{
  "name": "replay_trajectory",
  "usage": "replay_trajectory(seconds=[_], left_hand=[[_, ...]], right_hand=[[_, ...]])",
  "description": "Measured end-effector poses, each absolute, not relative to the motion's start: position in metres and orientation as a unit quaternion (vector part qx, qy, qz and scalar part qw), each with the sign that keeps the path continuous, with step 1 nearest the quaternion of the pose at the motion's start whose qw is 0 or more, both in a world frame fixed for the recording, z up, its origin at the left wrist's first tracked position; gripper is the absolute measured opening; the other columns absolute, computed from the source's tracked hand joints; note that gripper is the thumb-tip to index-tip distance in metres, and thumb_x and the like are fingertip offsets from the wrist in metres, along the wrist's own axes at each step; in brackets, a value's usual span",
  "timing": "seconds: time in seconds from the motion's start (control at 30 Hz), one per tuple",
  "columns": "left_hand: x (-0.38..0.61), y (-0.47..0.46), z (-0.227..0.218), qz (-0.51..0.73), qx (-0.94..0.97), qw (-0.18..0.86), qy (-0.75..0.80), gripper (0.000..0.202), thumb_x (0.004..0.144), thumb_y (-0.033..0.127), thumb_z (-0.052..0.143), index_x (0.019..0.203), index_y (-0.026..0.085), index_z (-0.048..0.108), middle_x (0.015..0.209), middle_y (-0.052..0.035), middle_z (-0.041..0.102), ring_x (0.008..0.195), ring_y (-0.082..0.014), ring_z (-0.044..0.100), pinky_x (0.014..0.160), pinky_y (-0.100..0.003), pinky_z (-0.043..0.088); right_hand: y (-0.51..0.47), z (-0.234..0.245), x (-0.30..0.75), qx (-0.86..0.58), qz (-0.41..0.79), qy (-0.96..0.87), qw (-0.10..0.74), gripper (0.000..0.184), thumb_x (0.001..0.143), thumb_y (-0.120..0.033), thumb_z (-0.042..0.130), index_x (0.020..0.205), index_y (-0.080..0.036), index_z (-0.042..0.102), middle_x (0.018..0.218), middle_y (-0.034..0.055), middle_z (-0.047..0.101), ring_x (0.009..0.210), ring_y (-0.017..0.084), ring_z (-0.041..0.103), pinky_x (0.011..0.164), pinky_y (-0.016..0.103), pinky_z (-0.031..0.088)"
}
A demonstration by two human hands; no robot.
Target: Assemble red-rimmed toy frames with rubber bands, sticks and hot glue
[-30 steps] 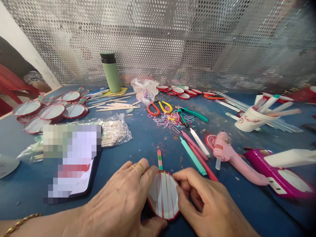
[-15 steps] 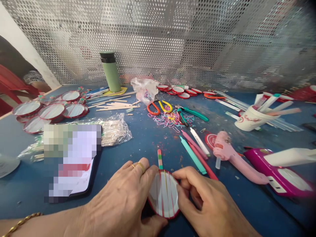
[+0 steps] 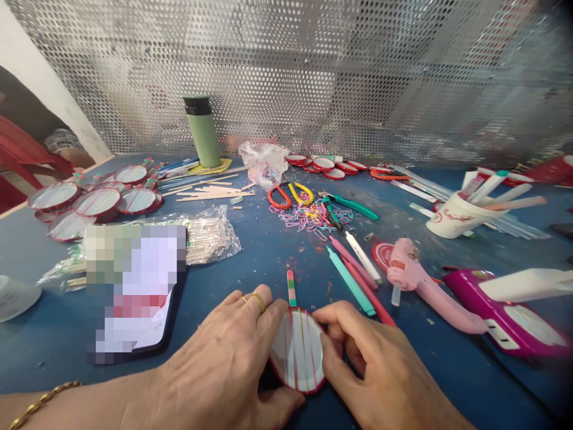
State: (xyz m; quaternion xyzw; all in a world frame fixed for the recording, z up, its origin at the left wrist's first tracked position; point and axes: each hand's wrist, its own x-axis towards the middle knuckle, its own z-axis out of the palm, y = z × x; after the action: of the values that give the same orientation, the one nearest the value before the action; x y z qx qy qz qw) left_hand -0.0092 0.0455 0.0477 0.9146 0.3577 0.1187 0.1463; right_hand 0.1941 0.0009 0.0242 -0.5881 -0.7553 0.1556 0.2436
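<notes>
Near edge of the table (image 3: 268,263), middle: left hand (image 3: 215,370) cups the disc (image 3: 298,352) by its left rim, right hand (image 3: 380,376) pinches the right, fingers closed from both sides (steadies it tilted, I'd guess). Stick (image 3: 291,286) pokes out behind.

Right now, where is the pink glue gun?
In the head view, the pink glue gun lies on the blue table right of centre, between the loose coloured pens and the magenta tool, beyond the right hand.
</notes>
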Motion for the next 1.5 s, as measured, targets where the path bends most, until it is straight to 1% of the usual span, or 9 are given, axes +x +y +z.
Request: replay_trajectory(seconds=[0.1,0.27,0.43,0.6,0.77,0.87,1.1,1.27,1.5], left_hand=[[-0.0079,0.0458,0.0503,0.114,0.914,0.157,0.356,0.034,0.075,0.031,0.065,0.105,0.017,0.062,0.106,-0.0101,0.064,0.096,-0.0252,0.063,0.087,-0.039,0.054],[-0.0063,0.0458,0.0517,0.108,0.912,0.166,0.359,0.032,0.075,0.028,0.063,0.104,0.017,0.061,0.104,-0.0097,0.063,0.095,-0.0249,0.062,0.086,-0.039,0.053],[-0.0056,0.0453,0.0525,0.101,0.911,0.175,0.361,0.033,0.073,0.028,0.064,0.104,0.017,0.06,0.103,-0.0101,0.062,0.097,-0.0277,0.063,0.087,-0.043,0.053],[-0.0052,0.0455,0.0494,0.105,0.911,0.167,0.362,0.041,0.074,0.032,0.064,0.112,0.017,0.058,0.107,-0.0112,0.063,0.099,-0.0279,0.063,0.089,-0.045,0.052],[-0.0044,0.0466,0.0475,0.1,0.913,0.159,0.362,0.039,0.074,0.033,0.064,0.109,0.017,0.059,0.107,-0.0114,0.063,0.099,-0.028,0.063,0.091,-0.047,0.051],[-0.0045,0.0462,0.0479,0.106,0.913,0.159,0.36,0.036,0.073,0.031,0.064,0.106,0.017,0.059,0.106,-0.0102,0.063,0.097,-0.0264,0.063,0.092,-0.046,0.051],[-0.0054,0.0454,0.0503,0.114,0.911,0.157,0.365,0.03,0.072,0.029,0.064,0.1,0.018,0.059,0.101,-0.0085,0.062,0.093,-0.0243,0.063,0.086,-0.04,0.053],[-0.0055,0.0461,0.0485,0.127,0.912,0.15,0.361,0.029,0.071,0.03,0.065,0.097,0.018,0.059,0.098,-0.0085,0.062,0.093,-0.025,0.063,0.087,-0.04,0.053],[-0.0032,0.0457,0.0515,0.119,0.908,0.161,0.369,0.026,0.071,0.027,0.064,0.095,0.018,0.059,0.096,-0.0078,0.061,0.09,-0.0242,0.063,0.083,-0.039,0.054]], right_hand=[[0.0005,0.0241,0.1938,-0.588,0.157,-0.755,0.244,0.01,0.089,-0.016,0.048,0.09,-0.022,0.056,0.064,-0.0032,0.063,0.054,0.011,0.061,0.046,0.02,0.042],[0.0021,0.0239,0.1932,-0.589,0.152,-0.755,0.244,0.01,0.089,-0.016,0.047,0.089,-0.021,0.056,0.063,-0.0031,0.062,0.053,0.011,0.06,0.046,0.02,0.041],[0.0025,0.025,0.1929,-0.587,0.144,-0.759,0.243,0.011,0.088,-0.015,0.046,0.087,-0.021,0.056,0.063,-0.0026,0.062,0.052,0.011,0.059,0.046,0.021,0.041],[0.0035,0.0248,0.1925,-0.584,0.13,-0.765,0.236,0.012,0.086,-0.014,0.045,0.086,-0.021,0.055,0.062,-0.0026,0.061,0.05,0.011,0.058,0.046,0.021,0.039],[0.003,0.0232,0.1931,-0.581,0.121,-0.771,0.232,0.013,0.088,-0.014,0.044,0.086,-0.021,0.055,0.061,-0.003,0.06,0.049,0.011,0.057,0.047,0.022,0.038],[0.0025,0.0226,0.1932,-0.584,0.125,-0.77,0.226,0.012,0.089,-0.014,0.044,0.087,-0.021,0.055,0.062,-0.0032,0.06,0.05,0.011,0.057,0.047,0.022,0.038],[0.0039,0.0216,0.1926,-0.587,0.116,-0.771,0.217,0.011,0.087,-0.014,0.045,0.086,-0.02,0.055,0.063,-0.002,0.062,0.05,0.012,0.058,0.046,0.021,0.038],[0.0043,0.023,0.1922,-0.583,0.115,-0.773,0.221,0.012,0.088,-0.016,0.045,0.084,-0.02,0.055,0.062,-0.0018,0.062,0.049,0.012,0.058,0.044,0.021,0.038],[0.0051,0.0233,0.1932,-0.583,0.128,-0.771,0.222,0.013,0.088,-0.015,0.045,0.086,-0.021,0.056,0.065,-0.0016,0.064,0.052,0.012,0.06,0.046,0.021,0.039]])
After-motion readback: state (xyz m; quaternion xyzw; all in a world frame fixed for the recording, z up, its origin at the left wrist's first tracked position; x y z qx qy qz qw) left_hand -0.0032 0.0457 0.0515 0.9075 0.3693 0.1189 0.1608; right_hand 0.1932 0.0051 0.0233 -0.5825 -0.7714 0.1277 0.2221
